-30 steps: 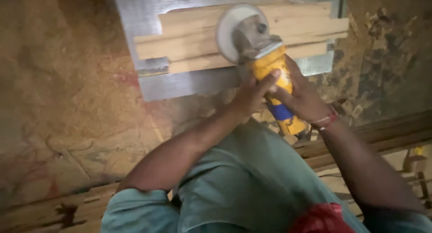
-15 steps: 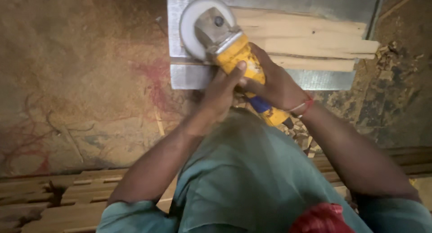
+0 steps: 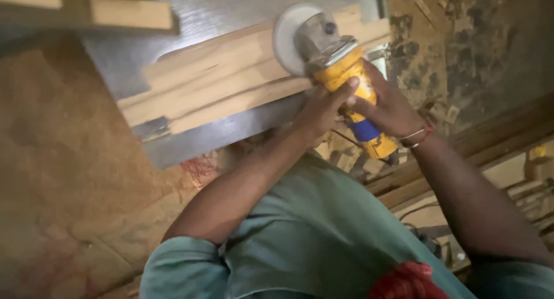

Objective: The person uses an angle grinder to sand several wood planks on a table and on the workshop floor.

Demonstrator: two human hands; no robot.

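Both hands grip a yellow angle grinder (image 3: 340, 74) with a blue band near its tail. My left hand (image 3: 323, 111) wraps the front of the yellow body. My right hand (image 3: 389, 108), with a red and white wrist band, holds the body from the right. The grinder's round white disc (image 3: 287, 39) rests on the right part of several pale wooden strips (image 3: 219, 82) laid side by side on a grey metal plate (image 3: 190, 137).
A loose wooden block (image 3: 130, 13) lies at the top left. Sawdust-covered floor (image 3: 63, 178) spreads to the left. Wood scraps and chips (image 3: 346, 157) lie below the grinder, and long wooden planks (image 3: 490, 143) run along the right. My knee in green cloth (image 3: 311, 230) fills the foreground.
The view has swung, so the strips and plate now sit tilted. The grinder disc has moved from the strips' left end to their right part. Both hands keep their grip.
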